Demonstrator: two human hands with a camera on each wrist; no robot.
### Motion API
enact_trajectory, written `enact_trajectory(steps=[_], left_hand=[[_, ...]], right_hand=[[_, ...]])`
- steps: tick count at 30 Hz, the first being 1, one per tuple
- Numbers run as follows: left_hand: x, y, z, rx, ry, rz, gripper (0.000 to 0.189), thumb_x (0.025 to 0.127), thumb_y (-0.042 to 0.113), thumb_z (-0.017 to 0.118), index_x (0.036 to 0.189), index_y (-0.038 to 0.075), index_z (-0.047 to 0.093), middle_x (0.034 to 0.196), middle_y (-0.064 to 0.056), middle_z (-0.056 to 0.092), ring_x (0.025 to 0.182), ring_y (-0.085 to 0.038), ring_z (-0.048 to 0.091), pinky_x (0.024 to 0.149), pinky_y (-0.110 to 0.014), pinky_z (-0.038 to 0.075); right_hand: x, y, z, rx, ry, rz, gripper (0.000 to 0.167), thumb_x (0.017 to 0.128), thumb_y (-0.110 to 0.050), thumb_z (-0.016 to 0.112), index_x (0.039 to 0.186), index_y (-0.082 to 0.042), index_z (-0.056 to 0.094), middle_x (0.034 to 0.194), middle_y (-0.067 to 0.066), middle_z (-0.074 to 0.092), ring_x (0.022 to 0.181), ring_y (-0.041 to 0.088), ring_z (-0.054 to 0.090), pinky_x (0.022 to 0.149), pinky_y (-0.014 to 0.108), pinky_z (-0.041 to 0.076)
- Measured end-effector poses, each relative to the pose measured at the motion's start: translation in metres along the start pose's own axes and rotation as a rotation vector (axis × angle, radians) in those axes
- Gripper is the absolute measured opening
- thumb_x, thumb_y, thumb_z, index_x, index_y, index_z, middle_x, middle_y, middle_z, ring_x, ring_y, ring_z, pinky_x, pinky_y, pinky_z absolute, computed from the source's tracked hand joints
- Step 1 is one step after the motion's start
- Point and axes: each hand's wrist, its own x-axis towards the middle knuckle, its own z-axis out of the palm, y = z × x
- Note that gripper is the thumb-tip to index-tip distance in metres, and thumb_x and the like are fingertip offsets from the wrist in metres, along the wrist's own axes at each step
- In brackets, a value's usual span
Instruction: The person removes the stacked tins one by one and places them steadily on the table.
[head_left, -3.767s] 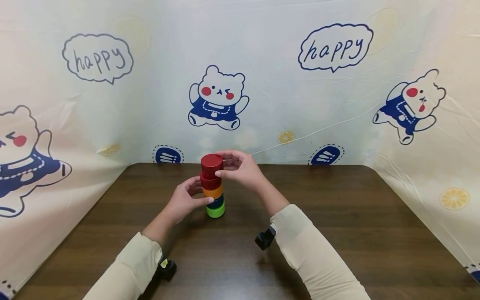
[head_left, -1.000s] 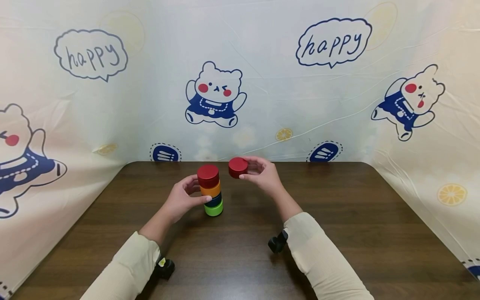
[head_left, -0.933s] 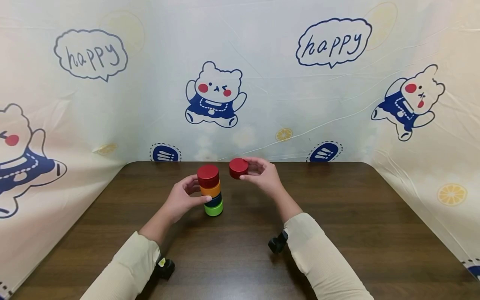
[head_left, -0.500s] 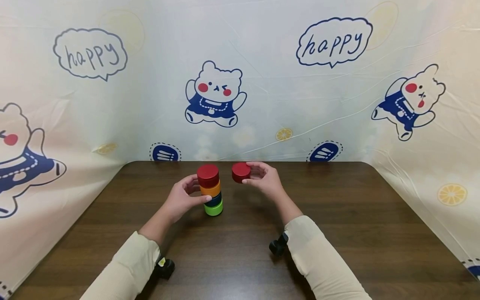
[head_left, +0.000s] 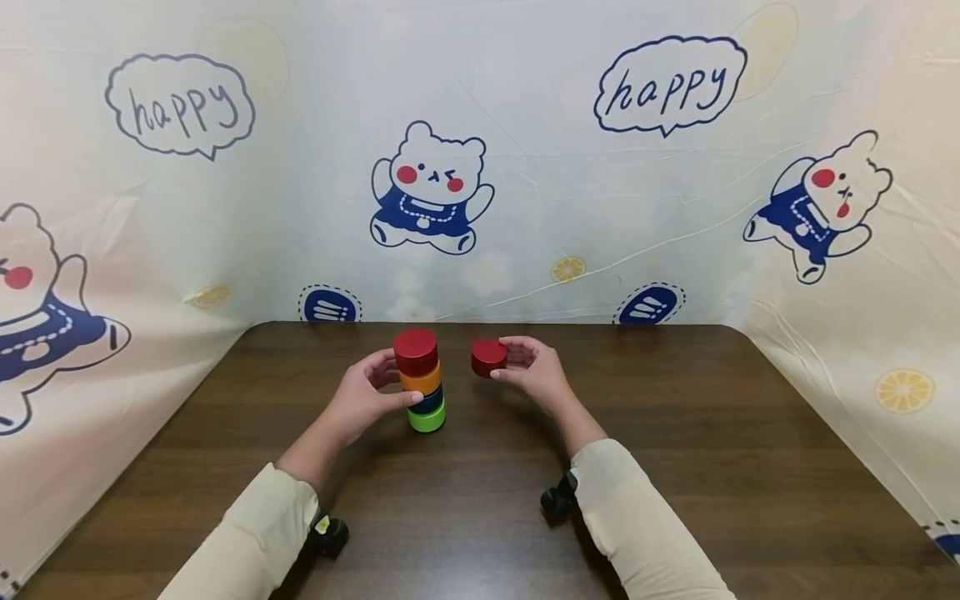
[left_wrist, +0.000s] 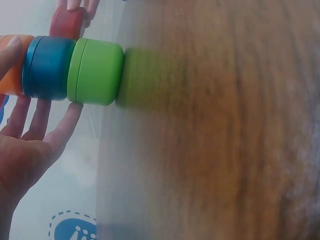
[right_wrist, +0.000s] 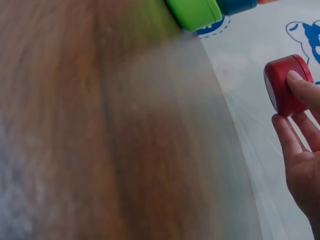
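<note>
A stack of round lidded tins stands upright on the brown table [head_left: 480, 500]. From the bottom it goes green tin [head_left: 427, 417], dark blue tin [head_left: 429, 402], orange tin [head_left: 422, 380], red tin [head_left: 416, 353]. My left hand [head_left: 363, 400] grips the stack from the left, its thumb across the orange and blue tins; its fingertips are partly hidden behind them. To the right of the stack, my right hand [head_left: 538, 375] pinches a second red tin [head_left: 489, 358] between thumb and fingers. The right wrist view shows this tin [right_wrist: 287, 85] held in the air, apart from the tabletop.
Behind the table hangs a pale cloth [head_left: 540, 200] printed with bears and "happy" bubbles. The table's far edge runs just behind the hands. A small black camera [head_left: 558, 498] is worn at my right wrist, another black camera [head_left: 330, 537] at my left.
My right hand has lifted the second red tin off the stack's top, carried it right, then lowered it and brought it nearer. My left hand stays on the stack.
</note>
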Motion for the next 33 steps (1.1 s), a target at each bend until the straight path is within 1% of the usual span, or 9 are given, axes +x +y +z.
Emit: enact_trajectory(steps=[4, 10, 20, 30, 33], left_hand=[[0.001, 0.000, 0.000, -0.003, -0.002, -0.006, 0.080, 0.073, 0.030, 0.087, 0.141, 0.017, 0.047, 0.139, -0.009, 0.053, 0.128, -0.033, 0.048, 0.102, -0.052, 0.043], [0.000, 0.001, 0.000, -0.005, -0.008, 0.005, 0.080, 0.073, 0.031, 0.087, 0.141, 0.016, 0.047, 0.139, -0.009, 0.053, 0.128, -0.034, 0.048, 0.102, -0.053, 0.042], [0.001, 0.001, 0.001, -0.001, -0.007, 0.000, 0.080, 0.073, 0.031, 0.086, 0.142, 0.016, 0.047, 0.139, -0.009, 0.053, 0.128, -0.034, 0.048, 0.103, -0.054, 0.042], [0.002, 0.001, 0.000, -0.006, -0.008, -0.007, 0.080, 0.073, 0.030, 0.087, 0.142, 0.016, 0.047, 0.138, -0.008, 0.053, 0.128, -0.033, 0.048, 0.103, -0.053, 0.042], [0.001, 0.001, 0.001, -0.009, -0.008, -0.006, 0.080, 0.073, 0.029, 0.087, 0.141, 0.016, 0.047, 0.138, -0.008, 0.054, 0.128, -0.033, 0.048, 0.103, -0.053, 0.042]], right_hand=[[0.000, 0.005, -0.001, -0.010, 0.018, 0.022, 0.052, 0.076, -0.002, 0.082, 0.125, -0.005, 0.063, 0.123, 0.015, 0.064, 0.109, 0.029, 0.062, 0.093, 0.039, 0.052], [0.002, 0.012, -0.001, -0.039, 0.025, 0.039, 0.051, 0.075, 0.000, 0.083, 0.121, -0.007, 0.064, 0.118, 0.011, 0.066, 0.105, 0.025, 0.063, 0.091, 0.038, 0.053], [0.005, 0.020, -0.004, -0.118, 0.007, 0.067, 0.049, 0.074, -0.001, 0.084, 0.119, -0.008, 0.064, 0.116, 0.009, 0.068, 0.104, 0.023, 0.064, 0.090, 0.038, 0.053], [0.004, 0.023, -0.005, -0.220, -0.028, 0.067, 0.048, 0.072, 0.000, 0.085, 0.115, -0.008, 0.064, 0.110, 0.009, 0.068, 0.098, 0.023, 0.064, 0.084, 0.036, 0.055], [0.004, 0.024, -0.004, -0.230, -0.038, 0.063, 0.051, 0.072, 0.001, 0.084, 0.118, -0.006, 0.063, 0.111, 0.010, 0.067, 0.098, 0.023, 0.064, 0.084, 0.035, 0.056]])
